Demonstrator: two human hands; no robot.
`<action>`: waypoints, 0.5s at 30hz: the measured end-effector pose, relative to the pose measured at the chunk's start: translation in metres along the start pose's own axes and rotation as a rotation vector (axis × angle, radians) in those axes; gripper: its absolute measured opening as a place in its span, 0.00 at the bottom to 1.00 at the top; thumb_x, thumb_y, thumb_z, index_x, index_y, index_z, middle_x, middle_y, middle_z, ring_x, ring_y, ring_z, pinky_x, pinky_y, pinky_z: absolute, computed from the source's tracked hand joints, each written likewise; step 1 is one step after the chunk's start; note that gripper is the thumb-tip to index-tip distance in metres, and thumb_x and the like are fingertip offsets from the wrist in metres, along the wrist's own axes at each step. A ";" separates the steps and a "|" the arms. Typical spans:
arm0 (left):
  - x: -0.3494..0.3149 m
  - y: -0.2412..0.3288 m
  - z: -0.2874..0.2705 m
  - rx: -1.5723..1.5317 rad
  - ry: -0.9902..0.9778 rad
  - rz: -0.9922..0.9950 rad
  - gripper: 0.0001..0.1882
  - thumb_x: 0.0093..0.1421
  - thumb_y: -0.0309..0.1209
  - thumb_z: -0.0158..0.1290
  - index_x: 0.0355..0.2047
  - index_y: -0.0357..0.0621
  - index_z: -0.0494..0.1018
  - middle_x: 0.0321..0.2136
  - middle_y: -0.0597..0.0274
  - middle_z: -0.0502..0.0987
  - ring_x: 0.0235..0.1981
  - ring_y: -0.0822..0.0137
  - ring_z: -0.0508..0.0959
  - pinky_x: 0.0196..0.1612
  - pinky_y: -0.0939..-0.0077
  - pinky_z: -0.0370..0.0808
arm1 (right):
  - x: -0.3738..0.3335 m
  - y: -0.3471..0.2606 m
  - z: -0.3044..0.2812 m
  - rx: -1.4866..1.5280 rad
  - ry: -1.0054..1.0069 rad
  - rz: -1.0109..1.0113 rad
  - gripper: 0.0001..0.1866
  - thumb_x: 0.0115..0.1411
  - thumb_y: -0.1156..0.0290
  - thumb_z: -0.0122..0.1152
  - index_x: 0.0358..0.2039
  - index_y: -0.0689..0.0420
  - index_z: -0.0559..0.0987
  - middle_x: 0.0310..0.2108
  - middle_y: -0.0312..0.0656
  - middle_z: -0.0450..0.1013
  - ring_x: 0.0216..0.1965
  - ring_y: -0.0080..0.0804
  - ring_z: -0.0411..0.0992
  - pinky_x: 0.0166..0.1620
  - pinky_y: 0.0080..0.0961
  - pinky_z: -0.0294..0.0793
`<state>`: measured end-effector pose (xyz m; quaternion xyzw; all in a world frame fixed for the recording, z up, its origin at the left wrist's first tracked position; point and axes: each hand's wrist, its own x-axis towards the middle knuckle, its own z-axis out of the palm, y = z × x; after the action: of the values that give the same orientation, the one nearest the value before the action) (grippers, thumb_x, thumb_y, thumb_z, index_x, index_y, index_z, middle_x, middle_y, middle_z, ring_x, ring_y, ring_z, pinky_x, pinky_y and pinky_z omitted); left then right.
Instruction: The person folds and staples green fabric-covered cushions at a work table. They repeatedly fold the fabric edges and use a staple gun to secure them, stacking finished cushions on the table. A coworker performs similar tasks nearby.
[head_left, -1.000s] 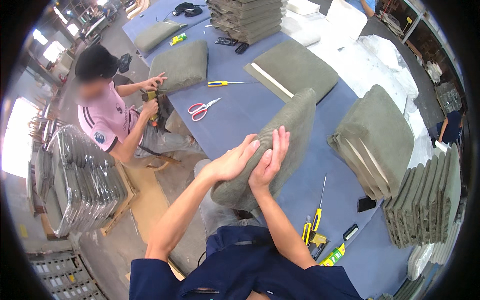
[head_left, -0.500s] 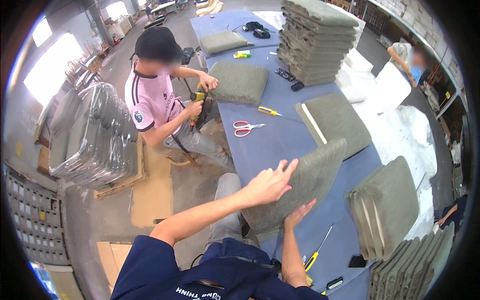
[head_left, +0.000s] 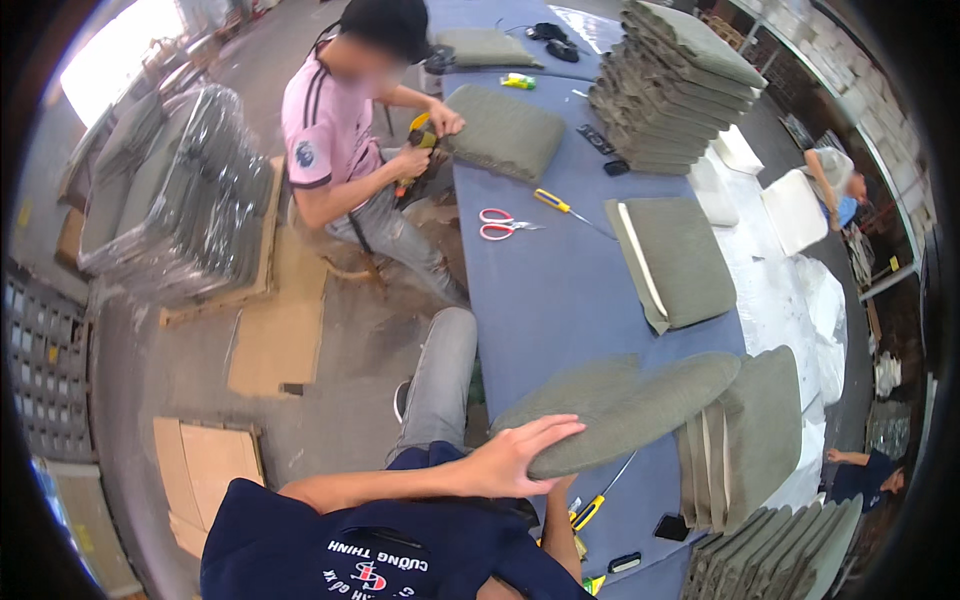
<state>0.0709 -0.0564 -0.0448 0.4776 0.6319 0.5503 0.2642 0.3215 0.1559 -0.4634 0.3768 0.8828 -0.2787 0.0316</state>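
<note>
Several fingers of left hand point(head_left: 515, 458) outstretched, clasping green cushion point(head_left: 640, 415) | right hand point(head_left: 562, 485) mostly hidden | fingers: can't tell

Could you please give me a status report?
Right hand hidden. Left hand holding tilted green cushion. More cushions near its right end; contact unclear.

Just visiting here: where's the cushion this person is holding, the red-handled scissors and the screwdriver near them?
Held cushion point(head_left: 637, 414): head view, on its broad side.
Red-handled scissors point(head_left: 511, 226): head view, near the pivot.
Screwdriver point(head_left: 553, 202): head view, on its yellow handle.
</note>
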 end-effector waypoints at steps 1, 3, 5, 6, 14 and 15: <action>0.008 -0.006 0.016 0.088 0.031 0.065 0.44 0.52 0.30 0.69 0.68 0.42 0.63 0.70 0.46 0.64 0.65 0.42 0.72 0.62 0.57 0.76 | -0.012 0.004 0.005 0.012 -0.051 0.087 0.31 0.68 0.56 0.53 0.63 0.65 0.73 0.69 0.59 0.64 0.72 0.58 0.58 0.73 0.47 0.53; 0.024 -0.005 0.033 0.270 -0.028 0.100 0.47 0.50 0.34 0.71 0.68 0.40 0.63 0.71 0.45 0.63 0.65 0.42 0.72 0.62 0.58 0.77 | -0.033 0.003 0.008 0.057 -0.118 0.188 0.30 0.68 0.56 0.52 0.63 0.65 0.73 0.69 0.59 0.64 0.72 0.57 0.58 0.73 0.46 0.53; 0.060 0.008 0.040 0.370 -0.162 0.144 0.48 0.50 0.36 0.71 0.69 0.39 0.62 0.71 0.45 0.62 0.64 0.41 0.72 0.61 0.57 0.78 | -0.050 0.005 -0.001 0.144 -0.026 0.275 0.30 0.68 0.57 0.52 0.63 0.65 0.73 0.69 0.59 0.64 0.72 0.56 0.58 0.73 0.46 0.54; 0.075 0.020 0.047 0.411 -0.305 0.149 0.48 0.51 0.36 0.70 0.69 0.39 0.61 0.72 0.45 0.61 0.64 0.40 0.72 0.61 0.57 0.77 | -0.059 0.008 -0.003 0.210 0.069 0.327 0.30 0.67 0.58 0.52 0.63 0.64 0.73 0.69 0.59 0.65 0.72 0.55 0.59 0.73 0.46 0.54; 0.065 0.011 0.007 0.265 -0.035 0.101 0.38 0.44 0.22 0.73 0.58 0.39 0.74 0.61 0.49 0.76 0.62 0.47 0.77 0.64 0.58 0.74 | 0.037 -0.132 -0.241 0.668 1.174 0.103 0.28 0.67 0.61 0.49 0.63 0.64 0.74 0.68 0.60 0.65 0.71 0.50 0.60 0.73 0.43 0.55; 0.052 0.009 0.009 0.281 -0.018 0.051 0.37 0.43 0.21 0.73 0.57 0.39 0.75 0.61 0.49 0.77 0.62 0.47 0.77 0.64 0.59 0.74 | 0.038 -0.152 -0.275 0.644 1.272 0.000 0.28 0.67 0.61 0.49 0.63 0.64 0.74 0.68 0.60 0.65 0.71 0.50 0.60 0.73 0.43 0.55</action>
<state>0.0602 -0.0062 -0.0288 0.5305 0.6882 0.4585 0.1862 0.2333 0.2372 -0.1711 0.4572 0.6038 -0.2518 -0.6024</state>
